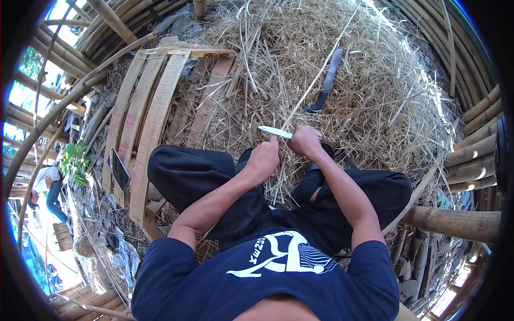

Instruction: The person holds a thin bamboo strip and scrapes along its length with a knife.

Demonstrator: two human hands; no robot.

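My right hand (304,141) is closed around the handle of a knife (274,131), its pale blade pointing left. Just below the blade, my left hand (262,162) is curled, with one finger reaching up to the blade's lower edge. A long, thin bamboo strip (313,85) runs from between my hands up and away to the right, over the straw. The near end of the strip appears to be in my left fingers, though the grip is partly hidden. Beyond my right hand, a machete (327,80) with a dark wrapped handle lies on the shavings.
Dry shavings (369,112) cover the ground ahead. On the left stands a slatted wooden pallet (155,123) with a phone (119,169) on it. Bamboo poles (455,220) enclose the space. Another person (51,187) bends down outside at the far left.
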